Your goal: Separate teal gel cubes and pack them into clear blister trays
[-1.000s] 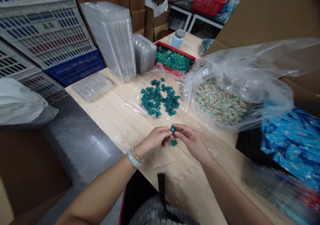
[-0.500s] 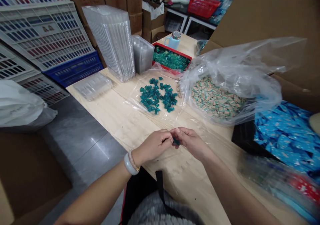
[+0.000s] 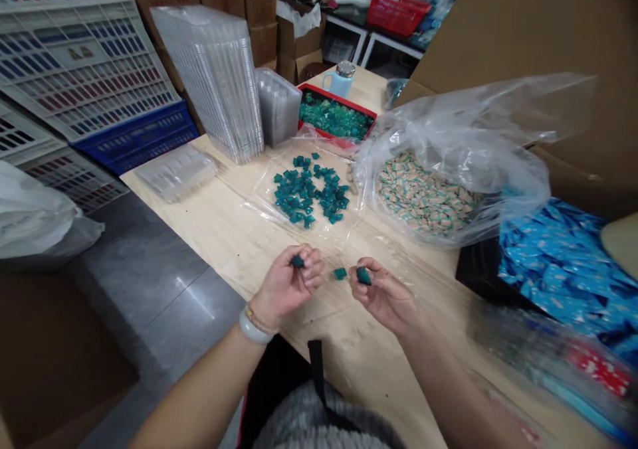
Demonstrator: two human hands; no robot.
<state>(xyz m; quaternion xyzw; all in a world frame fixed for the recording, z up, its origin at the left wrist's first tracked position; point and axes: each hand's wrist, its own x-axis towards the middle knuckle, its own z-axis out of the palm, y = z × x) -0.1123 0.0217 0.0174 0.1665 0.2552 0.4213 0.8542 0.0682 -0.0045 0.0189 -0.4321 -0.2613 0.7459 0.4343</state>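
Observation:
My left hand point(image 3: 294, 283), palm turned up, is closed on a dark teal piece point(image 3: 298, 262) held between thumb and fingers. My right hand point(image 3: 381, 289) pinches a glossy teal green piece point(image 3: 363, 275) of about the same size. Between the two hands, close to the right fingertips, another small teal piece point(image 3: 339, 273) lies on the wooden table point(image 3: 239, 250). Beyond the hands, a loose heap of such teal pieces point(image 3: 294, 193) rests on a clear plastic sheet point(image 3: 259, 193).
Behind the heap stand a red tray point(image 3: 331, 140) of green pieces, a light blue mug point(image 3: 340, 80) and stacked clear plastic trays point(image 3: 224, 97). At right are a clear bag of small wrapped packets point(image 3: 428, 196) and a black box of blue packets point(image 3: 563, 263).
My hands were together around a teal piece and have moved apart, each now holding one. A teal piece now shows on the table between them. The view has shifted slightly.

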